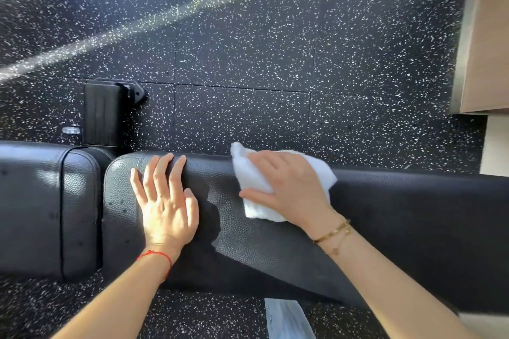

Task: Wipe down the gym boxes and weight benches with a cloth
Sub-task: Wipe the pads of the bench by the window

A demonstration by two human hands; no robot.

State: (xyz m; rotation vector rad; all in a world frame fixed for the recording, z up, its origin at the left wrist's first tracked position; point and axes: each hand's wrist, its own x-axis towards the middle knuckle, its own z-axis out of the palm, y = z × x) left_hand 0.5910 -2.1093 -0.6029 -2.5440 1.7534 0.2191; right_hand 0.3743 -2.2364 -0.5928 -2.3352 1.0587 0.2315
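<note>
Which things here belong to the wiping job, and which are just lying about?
Job: white cloth under right hand; long black padded leather bench pad; left hand bracing it; shorter black seat pad.
Lying about: pale wooden box; speckled black rubber floor.

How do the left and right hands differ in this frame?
The left hand is bare, lying flat with fingers spread on the bench pad; the right hand presses a white cloth onto it. The left wrist has a red string, the right wrist gold bracelets. Both rest palm-down on the same pad.
</note>
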